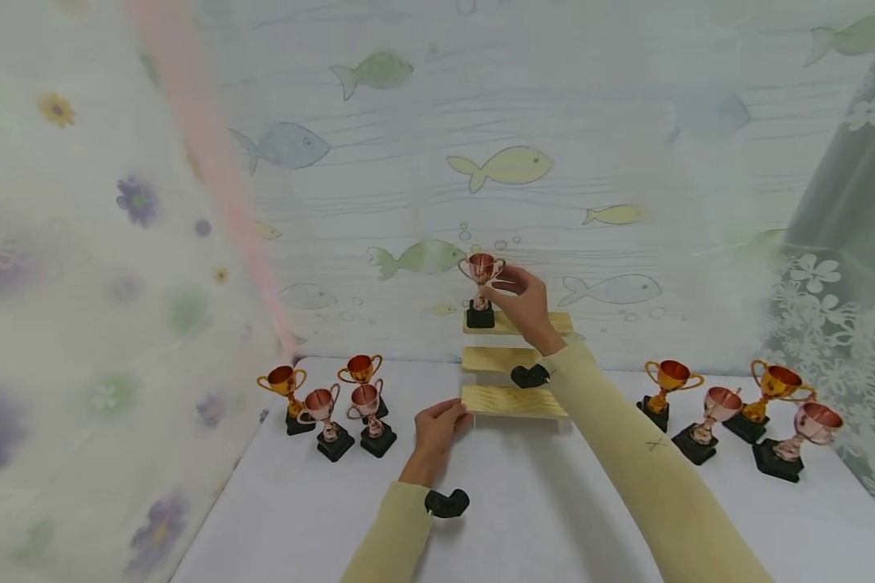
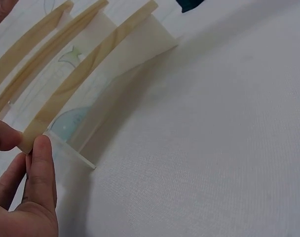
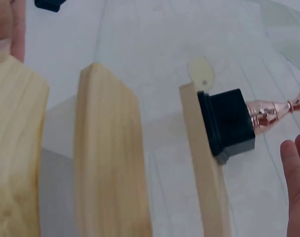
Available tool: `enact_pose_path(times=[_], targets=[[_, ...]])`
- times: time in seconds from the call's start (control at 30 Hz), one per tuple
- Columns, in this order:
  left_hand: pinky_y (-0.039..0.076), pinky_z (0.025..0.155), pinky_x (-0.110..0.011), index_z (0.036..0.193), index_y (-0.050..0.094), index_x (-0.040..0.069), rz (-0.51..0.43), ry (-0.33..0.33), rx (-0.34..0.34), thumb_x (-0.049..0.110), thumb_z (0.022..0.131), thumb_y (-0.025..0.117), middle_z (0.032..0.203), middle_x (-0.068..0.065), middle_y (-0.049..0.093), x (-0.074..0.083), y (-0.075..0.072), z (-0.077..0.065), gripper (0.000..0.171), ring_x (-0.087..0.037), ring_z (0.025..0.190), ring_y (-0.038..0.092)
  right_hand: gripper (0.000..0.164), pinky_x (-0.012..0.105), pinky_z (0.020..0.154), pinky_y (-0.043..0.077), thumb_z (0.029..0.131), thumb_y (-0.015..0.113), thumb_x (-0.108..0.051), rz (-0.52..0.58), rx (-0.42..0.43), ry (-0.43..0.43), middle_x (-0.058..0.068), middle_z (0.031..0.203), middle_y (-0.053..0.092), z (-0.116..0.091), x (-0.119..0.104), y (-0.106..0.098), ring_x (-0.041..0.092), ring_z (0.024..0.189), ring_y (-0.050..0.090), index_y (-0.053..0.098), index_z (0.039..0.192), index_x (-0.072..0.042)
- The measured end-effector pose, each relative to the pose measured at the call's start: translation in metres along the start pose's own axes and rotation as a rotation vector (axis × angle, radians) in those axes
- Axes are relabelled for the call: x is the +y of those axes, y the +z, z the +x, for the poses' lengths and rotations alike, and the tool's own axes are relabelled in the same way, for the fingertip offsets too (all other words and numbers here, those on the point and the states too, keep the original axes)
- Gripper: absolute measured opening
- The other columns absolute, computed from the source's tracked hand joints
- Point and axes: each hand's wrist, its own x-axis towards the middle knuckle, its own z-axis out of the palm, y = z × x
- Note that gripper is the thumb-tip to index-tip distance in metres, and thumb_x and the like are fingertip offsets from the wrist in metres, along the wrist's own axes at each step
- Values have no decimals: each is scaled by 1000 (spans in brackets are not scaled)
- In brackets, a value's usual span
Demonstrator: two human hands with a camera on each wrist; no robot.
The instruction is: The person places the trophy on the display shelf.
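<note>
A rose-gold trophy cup [image 1: 481, 285] with a black base [image 3: 230, 123] stands upright at the left end of the top board of a three-tier wooden shelf [image 1: 514, 400]. With thumb and fingers around its stem and right handle, my right hand [image 1: 522, 304] holds the cup. In the right wrist view the base sits on the board, while the bowl is cut off by the frame edge. Lower down, my left hand [image 1: 437, 433] pinches the left end of the bottom board [image 2: 73, 91], thumb on one face and fingers on the other. Clear side supports [image 2: 73, 150] carry the boards.
Left of the shelf stand several trophies, gold ones [image 1: 283, 380] behind rose-gold ones [image 1: 324, 409]. Another group, with a gold trophy [image 1: 672, 379] and a rose-gold trophy [image 1: 718, 409], stands at the right. A fish-patterned curtain [image 1: 408, 162] hangs behind the white table [image 1: 299, 518].
</note>
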Motion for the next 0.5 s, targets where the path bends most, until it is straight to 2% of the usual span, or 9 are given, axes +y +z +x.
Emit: enact_pose_path(times=[0.13, 0.27, 0.37, 0.5], targets=[[62, 84, -30, 122, 64, -13, -8, -3, 25, -1, 92, 69, 112, -23, 69, -2, 2, 1, 33, -14, 83, 70, 55, 23, 92, 57, 93, 75, -10, -23, -23, 23, 23, 141, 56, -19, 2, -18, 39, 126, 58, 54, 142, 2], [62, 78, -25, 119, 66, -13, -9, 17, 25, -2, 91, 69, 109, -23, 70, -3, 1, 1, 30, -13, 82, 70, 56, 16, 92, 54, 95, 72, -11, -59, -50, 40, 24, 145, 52, -38, 0, -40, 38, 130, 55, 50, 145, 3], [62, 77, -24, 117, 67, -14, -10, 36, 15, -2, 91, 69, 106, -23, 70, -4, 0, 0, 28, -13, 82, 70, 55, 13, 94, 53, 97, 69, -10, -70, -69, 44, 26, 147, 50, -54, -3, -57, 39, 133, 53, 47, 146, 5], [62, 81, -27, 120, 65, -14, -1, 25, 14, 0, 92, 69, 109, -23, 70, -5, 0, 2, 31, -13, 83, 70, 51, 13, 99, 50, 98, 67, -7, -103, -77, 19, 28, 145, 50, -74, -11, -80, 39, 133, 52, 49, 144, 6]])
